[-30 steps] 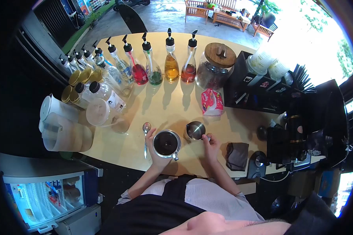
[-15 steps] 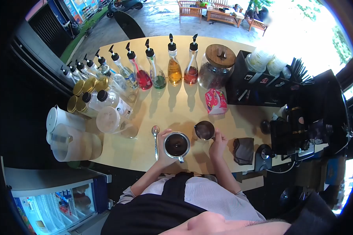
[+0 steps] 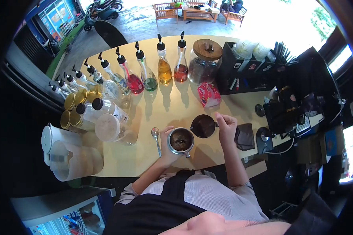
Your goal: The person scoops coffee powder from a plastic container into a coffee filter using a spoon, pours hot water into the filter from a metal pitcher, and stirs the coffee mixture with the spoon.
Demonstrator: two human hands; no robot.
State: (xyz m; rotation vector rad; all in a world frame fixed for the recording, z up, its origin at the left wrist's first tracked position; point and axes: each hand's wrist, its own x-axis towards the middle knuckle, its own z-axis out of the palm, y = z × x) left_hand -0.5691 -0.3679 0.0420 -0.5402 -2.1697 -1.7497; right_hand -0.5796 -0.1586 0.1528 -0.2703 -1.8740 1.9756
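Observation:
My left hand [image 3: 168,147] is wrapped round the side of a silver metal cup [image 3: 181,150], whose handle points toward me. Brown liquid with a foamy patch shows inside it. Beside it, my right hand [image 3: 227,127] grips the handle of a small pitcher [image 3: 204,127] with a dark inside. The pitcher's spout points left, close to the cup's rim; I cannot tell whether anything flows between them. A metal spoon [image 3: 156,137] lies on the table left of my left hand.
Pump bottles of coloured syrup [image 3: 164,72] line the table's [image 3: 172,107] far side. Clear jars and jugs [image 3: 72,156] crowd the left. A pink packet [image 3: 209,95], a dark folded cloth [image 3: 244,137], a black cup organiser [image 3: 239,78] and a coffee machine [image 3: 290,105] stand right.
My right hand has lifted the pitcher, which looks larger and has its spout nearer the cup. The liquid in the cup now looks browner and foamy. The whole view has shifted somewhat.

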